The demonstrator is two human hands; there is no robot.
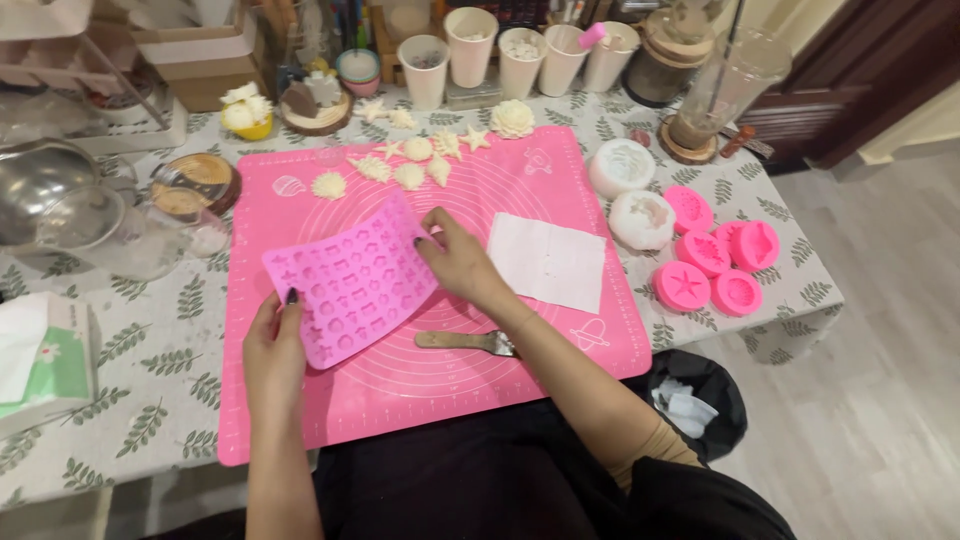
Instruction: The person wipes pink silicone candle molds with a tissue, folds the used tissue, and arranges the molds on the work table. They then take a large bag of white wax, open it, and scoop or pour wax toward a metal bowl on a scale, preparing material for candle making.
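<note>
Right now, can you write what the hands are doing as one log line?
left hand: holds flexible pink silicone mould sheet | right hand: grips its far edge | below: pink silicone work mat

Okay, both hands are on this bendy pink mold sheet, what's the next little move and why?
Probably lay the pink mold sheet flat on the pink mat. The left hand pinches its near edge and the right hand its far edge, so it hangs curved above the mat, cavities facing up.
</note>
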